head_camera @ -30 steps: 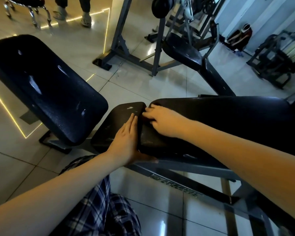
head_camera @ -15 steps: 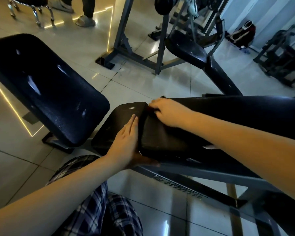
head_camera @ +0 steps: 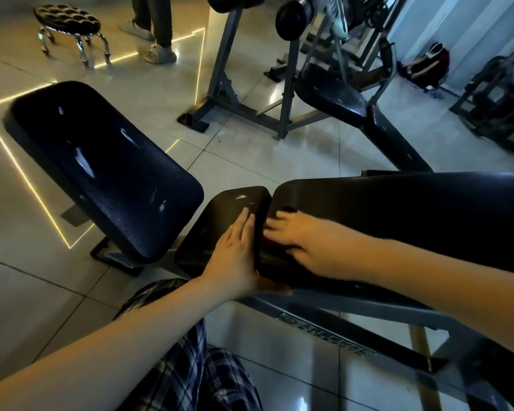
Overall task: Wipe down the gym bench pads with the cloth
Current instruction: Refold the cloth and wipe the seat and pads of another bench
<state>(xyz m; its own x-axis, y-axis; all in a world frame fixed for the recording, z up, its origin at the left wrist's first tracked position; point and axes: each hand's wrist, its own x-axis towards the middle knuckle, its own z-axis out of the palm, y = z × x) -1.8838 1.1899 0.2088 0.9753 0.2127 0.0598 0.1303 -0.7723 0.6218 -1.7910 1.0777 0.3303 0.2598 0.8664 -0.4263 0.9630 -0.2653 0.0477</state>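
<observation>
Spare pad (head_camera: 101, 167), 9 o'clock of the hands: untouched, long axis running 10 to 4 o'clock, glossy streaks on top.

Left grip (head_camera: 235, 256): fingers straight and pressed together, flat on the seat pad (head_camera: 220, 209), with the thumb reaching out under the near corner of the long pad (head_camera: 398, 218). We read this as bracing, not wiping.

Seat pad: short, tilted, long axis roughly 7 to 1 o'clock. Its far end sits just beside the end of the long pad, with a narrow gap between them.

Right grip (head_camera: 306, 241): on the long pad's end, at 3 o'clock of the left grip. The fingers are motion-blurred, so we cannot tell whether they press flat or pinch.

Cloth (head_camera: 275, 244): we take the dark reddish fold under those fingers for it, though this is not certain. If so, it lies on the long pad's end, beside the gap.

Long pad: long axis 9 to 3 o'clock, rounded end pointing to 9 o'clock.

Step in hand, our judgement: wiping the end of the long pad at the gap.

Next move calls for strokes along the long axis toward 3 o'clock under steady downward pressure. The seat pad and spare pad remain to be done.
</observation>
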